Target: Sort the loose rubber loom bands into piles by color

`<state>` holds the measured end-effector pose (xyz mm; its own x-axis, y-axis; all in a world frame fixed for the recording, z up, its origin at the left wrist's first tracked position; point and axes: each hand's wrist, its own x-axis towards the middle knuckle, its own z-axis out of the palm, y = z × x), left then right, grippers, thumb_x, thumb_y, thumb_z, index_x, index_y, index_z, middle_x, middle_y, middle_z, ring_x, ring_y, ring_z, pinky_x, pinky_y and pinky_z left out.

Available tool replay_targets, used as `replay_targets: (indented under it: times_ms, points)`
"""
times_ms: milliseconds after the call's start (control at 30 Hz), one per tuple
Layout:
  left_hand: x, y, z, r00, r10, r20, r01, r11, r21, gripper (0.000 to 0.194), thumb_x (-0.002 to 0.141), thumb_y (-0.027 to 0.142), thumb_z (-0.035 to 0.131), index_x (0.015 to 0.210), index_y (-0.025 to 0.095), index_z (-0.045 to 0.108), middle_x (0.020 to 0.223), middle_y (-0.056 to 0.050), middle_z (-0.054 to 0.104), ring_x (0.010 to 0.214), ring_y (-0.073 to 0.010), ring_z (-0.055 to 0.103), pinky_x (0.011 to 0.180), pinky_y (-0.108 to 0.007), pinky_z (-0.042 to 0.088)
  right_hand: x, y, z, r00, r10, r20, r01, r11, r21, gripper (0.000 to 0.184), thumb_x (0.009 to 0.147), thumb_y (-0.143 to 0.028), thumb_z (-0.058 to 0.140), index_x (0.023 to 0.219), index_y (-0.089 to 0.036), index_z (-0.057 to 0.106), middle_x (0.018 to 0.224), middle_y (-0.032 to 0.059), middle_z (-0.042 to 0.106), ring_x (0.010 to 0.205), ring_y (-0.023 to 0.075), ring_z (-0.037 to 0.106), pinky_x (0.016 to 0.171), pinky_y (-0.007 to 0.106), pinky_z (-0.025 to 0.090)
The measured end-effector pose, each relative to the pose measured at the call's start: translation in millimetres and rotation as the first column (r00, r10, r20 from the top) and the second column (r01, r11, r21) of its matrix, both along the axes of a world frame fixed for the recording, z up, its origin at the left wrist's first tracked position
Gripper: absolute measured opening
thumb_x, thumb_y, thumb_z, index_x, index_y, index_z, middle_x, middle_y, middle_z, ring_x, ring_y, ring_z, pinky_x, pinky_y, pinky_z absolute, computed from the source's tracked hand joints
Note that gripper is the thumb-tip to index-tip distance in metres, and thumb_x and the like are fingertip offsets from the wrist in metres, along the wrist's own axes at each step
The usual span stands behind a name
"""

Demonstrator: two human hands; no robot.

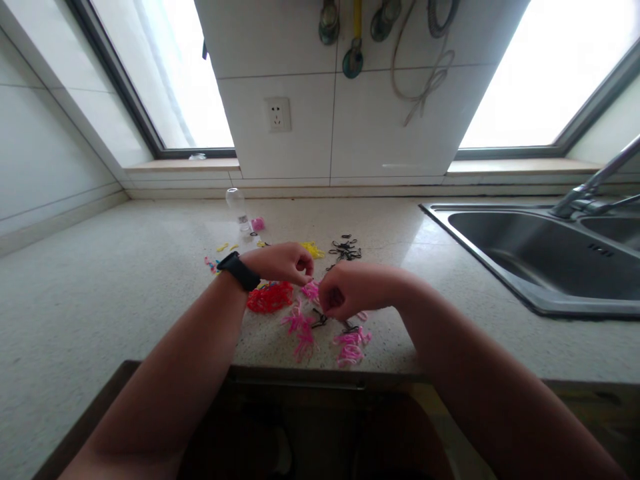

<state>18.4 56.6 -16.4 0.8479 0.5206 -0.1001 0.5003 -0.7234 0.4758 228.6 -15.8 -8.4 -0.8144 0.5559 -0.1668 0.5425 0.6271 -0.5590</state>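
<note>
My left hand [286,262], below a black wrist watch [239,270], is closed in a pinch above the small rubber bands on the counter. Close beside it, my right hand [345,288] has its fingers curled together; what either hand holds is too small to make out. Under the left wrist lies a heap of red rubber bands [270,297]. Pink rubber bands [300,327] spread below the hands, and another pink pile [352,347] sits nearer the edge. Past the hands are yellow rubber bands [313,250] and black rubber bands [346,250]. A few black ones lie among the pink.
A clear plastic bottle [237,210] stands at the back left beside a small pink clump [257,224]. Some multicoloured bits [211,265] lie left of the watch. To the right is a steel sink [540,257] with a faucet [595,183]. The counter's front edge [320,377] runs below my forearms.
</note>
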Motion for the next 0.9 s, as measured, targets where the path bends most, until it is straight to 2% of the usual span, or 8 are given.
replay_targets:
  times_ms: [133, 233, 333, 400, 500, 600, 767, 900]
  points:
    - [1.3, 0.0, 0.3, 0.999, 0.027, 0.036, -0.028, 0.999, 0.029, 0.02, 0.077, 0.031, 0.062, 0.084, 0.013, 0.07, 0.066, 0.003, 0.051, 0.06, -0.0093, 0.042, 0.056, -0.024, 0.031, 19.4, 15.5, 2.9, 0.943, -0.24, -0.23, 0.257, 0.965, 0.046, 0.011, 0.075, -0.023, 0.065, 0.08, -0.015, 0.07, 0.068, 0.0003, 0.065, 0.062, 0.01, 0.055, 0.059, 0.024, 0.042]
    - [4.3, -0.2, -2.1, 0.989, 0.071, 0.127, -0.078, 0.995, 0.055, 0.018, 0.078, 0.029, 0.062, 0.084, 0.013, 0.069, 0.065, 0.003, 0.052, 0.059, -0.0091, 0.041, 0.056, -0.024, 0.03, 32.3, 34.5, -4.2, 0.796, -0.435, -0.422, 0.532, 0.835, 0.143, 0.015, 0.075, -0.028, 0.065, 0.08, -0.014, 0.069, 0.067, 0.0017, 0.064, 0.061, 0.0112, 0.053, 0.058, 0.026, 0.042]
    - [8.8, 1.3, -7.7, 0.963, 0.123, 0.239, -0.147, 0.985, 0.085, 0.019, 0.079, 0.03, 0.062, 0.082, 0.013, 0.069, 0.063, 0.003, 0.049, 0.059, -0.0089, 0.039, 0.056, -0.024, 0.029, 42.0, 53.5, -16.3, 0.683, -0.534, -0.498, 0.693, 0.688, 0.213, 0.019, 0.076, -0.031, 0.064, 0.084, -0.015, 0.071, 0.073, 0.0038, 0.068, 0.065, 0.0129, 0.057, 0.063, 0.028, 0.043]
    - [13.2, 3.3, -11.8, 0.941, 0.17, 0.294, -0.21, 0.971, 0.113, 0.022, 0.08, 0.034, 0.062, 0.082, 0.013, 0.069, 0.062, 0.004, 0.046, 0.058, -0.0089, 0.037, 0.055, -0.024, 0.027, 47.0, 63.3, -23.4, 0.657, -0.599, -0.458, 0.741, 0.626, 0.242, 0.021, 0.076, -0.033, 0.066, 0.083, -0.015, 0.073, 0.073, 0.0052, 0.07, 0.067, 0.0148, 0.059, 0.064, 0.029, 0.043]
    - [23.6, 6.3, -15.9, 0.903, 0.231, 0.362, -0.303, 0.941, 0.154, 0.024, 0.081, 0.036, 0.062, 0.083, 0.013, 0.069, 0.062, 0.004, 0.046, 0.058, -0.0094, 0.038, 0.055, -0.025, 0.027, 52.3, 71.8, -28.4, 0.647, -0.66, -0.382, 0.76, 0.6, 0.249, 0.022, 0.076, -0.034, 0.067, 0.084, -0.015, 0.076, 0.076, 0.0068, 0.072, 0.069, 0.0167, 0.061, 0.065, 0.03, 0.044]
    - [38.2, 7.5, -16.9, 0.87, 0.266, 0.416, -0.373, 0.906, 0.202, 0.026, 0.082, 0.037, 0.061, 0.085, 0.012, 0.07, 0.061, 0.003, 0.048, 0.058, -0.0102, 0.04, 0.055, -0.025, 0.028, 54.8, 73.7, -27.4, 0.64, -0.673, -0.371, 0.768, 0.578, 0.275, 0.022, 0.077, -0.033, 0.067, 0.087, -0.016, 0.078, 0.075, 0.0066, 0.073, 0.07, 0.0173, 0.062, 0.066, 0.031, 0.043]
    - [57.5, 7.1, -18.0, 0.892, 0.245, 0.38, -0.37, 0.878, 0.302, 0.035, 0.089, 0.042, 0.056, 0.094, 0.013, 0.074, 0.067, -0.001, 0.058, 0.06, -0.0123, 0.047, 0.058, -0.027, 0.03, 55.6, 73.1, -26.5, 0.641, -0.674, -0.367, 0.767, 0.579, 0.277, 0.022, 0.078, -0.035, 0.068, 0.088, -0.018, 0.078, 0.075, 0.0057, 0.072, 0.07, 0.0166, 0.061, 0.067, 0.03, 0.042]
    - [55.9, 6.0, -20.3, 0.935, 0.213, 0.285, -0.31, 0.881, 0.358, 0.036, 0.092, 0.042, 0.052, 0.099, 0.015, 0.075, 0.069, -0.003, 0.063, 0.061, -0.0133, 0.05, 0.059, -0.028, 0.03, 58.8, 78.7, -33.4, 0.607, -0.699, -0.379, 0.793, 0.568, 0.222, 0.023, 0.077, -0.039, 0.07, 0.084, -0.018, 0.078, 0.07, 0.0047, 0.07, 0.064, 0.0153, 0.058, 0.063, 0.029, 0.042]
